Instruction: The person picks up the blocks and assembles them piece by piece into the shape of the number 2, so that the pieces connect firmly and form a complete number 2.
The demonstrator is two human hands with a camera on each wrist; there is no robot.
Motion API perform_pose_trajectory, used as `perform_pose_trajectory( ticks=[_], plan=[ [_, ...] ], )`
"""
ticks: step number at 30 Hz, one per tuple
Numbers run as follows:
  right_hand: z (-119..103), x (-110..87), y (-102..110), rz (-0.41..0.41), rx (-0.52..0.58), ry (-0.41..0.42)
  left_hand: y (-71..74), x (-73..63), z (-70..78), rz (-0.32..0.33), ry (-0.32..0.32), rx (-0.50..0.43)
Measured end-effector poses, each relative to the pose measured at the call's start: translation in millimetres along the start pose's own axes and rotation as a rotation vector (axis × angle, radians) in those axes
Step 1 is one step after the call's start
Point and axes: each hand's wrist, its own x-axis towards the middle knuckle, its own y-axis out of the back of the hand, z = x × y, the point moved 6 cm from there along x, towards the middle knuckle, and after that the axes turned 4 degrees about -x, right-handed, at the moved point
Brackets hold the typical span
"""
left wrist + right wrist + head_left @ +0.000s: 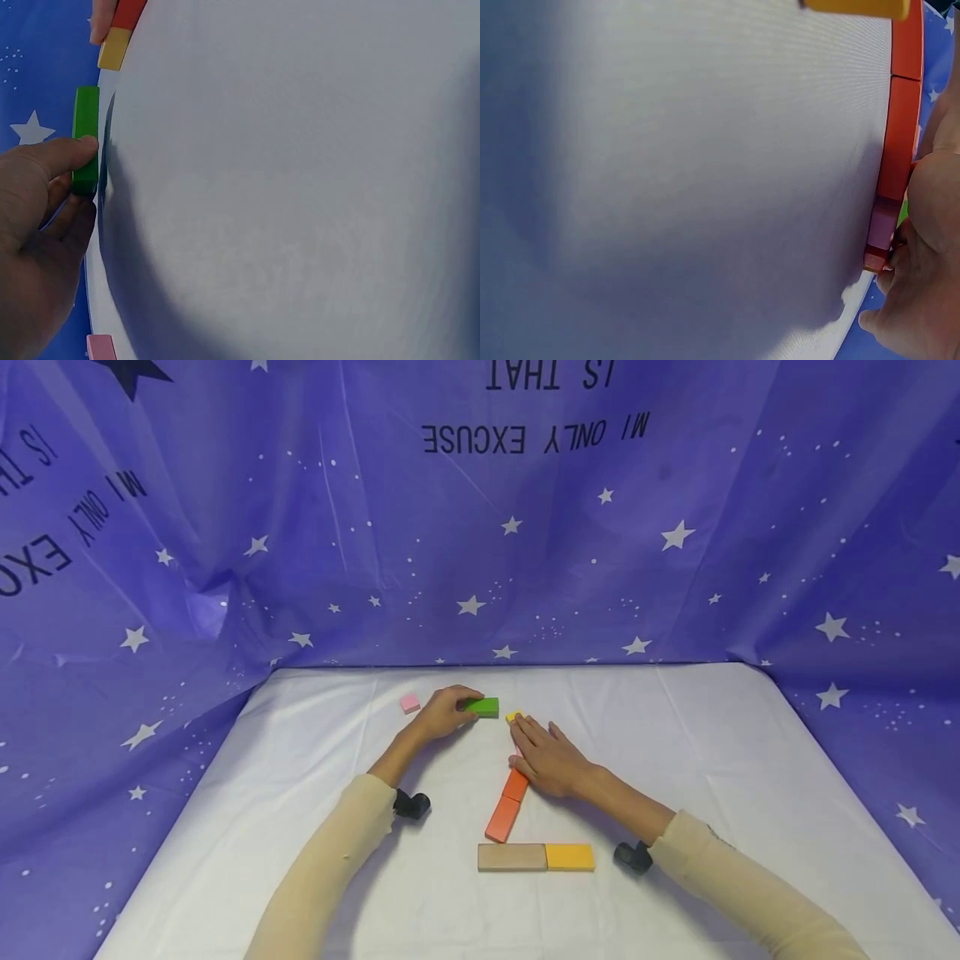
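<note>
My left hand [446,712] pinches a green block [487,707] near the back of the table; in the left wrist view its thumb lies across the green block's [86,112] lower part. My right hand [557,763] lies over the far end of a slanting row of blocks, its fingers extended. Its fingertips touch the small yellow block [512,717] at the tip, and its thumb is at the orange-red block [515,786]. Between these, a pink block [883,223] and a small red block [875,259] show in the right wrist view, partly covered by the hand in the head view.
A salmon-red block [502,819] forms the row's near end. Just in front lie a tan block [512,857] and an orange-yellow block [570,857], end to end. A pink block [409,703] sits left of my left hand. Purple starry cloth [480,560] surrounds the white table [675,735].
</note>
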Motion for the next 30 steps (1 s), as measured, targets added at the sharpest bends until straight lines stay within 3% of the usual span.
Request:
perform_pose_trajectory(
  ticks=[14,30],
  plan=[
    [0,0.2,1,0.012,-0.004,0.010,-11.2,8.0,3.3,-0.031,0.024,0.014],
    [1,-0.2,1,0.034,0.007,0.023,-13.0,7.0,8.0,-0.036,0.008,0.048]
  ],
)
